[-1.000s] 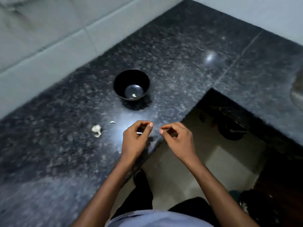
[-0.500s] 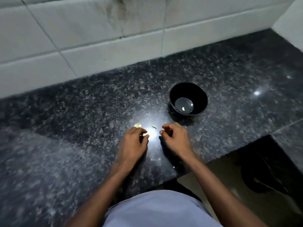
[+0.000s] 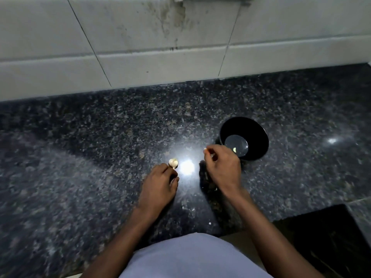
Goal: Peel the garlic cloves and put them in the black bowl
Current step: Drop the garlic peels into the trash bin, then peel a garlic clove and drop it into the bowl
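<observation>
1. Looking down from the head view, the person's two hands work over a dark speckled table (image 3: 84,149), and the black bowl (image 3: 259,137) serves as the landmark.
2. The right hand (image 3: 223,167) hangs just beside the bowl's near rim, its fingers curled and pinching a small pale piece, likely a garlic clove (image 3: 205,150), at the fingertips; whether it is fully peeled is too small to tell.
3. The left hand (image 3: 158,185) sits well to the left of the bowl, fingers curled round something that cannot be made out; a pale papery garlic skin (image 3: 173,163) lies at its fingertips on the table.
4. Inside the bowl, one small yellowish clove (image 3: 234,150) rests on the bottom.
5. Judged from here, the drop could go wrong: the pinched piece is tiny and the hand is at the rim, not over the middle, so a release now might land it on the table or bounce it off the rim.
6. A slippery clove could also squirt from the pinch.
7. The polished stone throws a bright glare (image 3: 186,167) left of the bowl, which could hide small scraps.
8. Behind the bowl rises a stained white tiled wall (image 3: 160,37); to its near right the table ends at a dark cut-out.
</observation>
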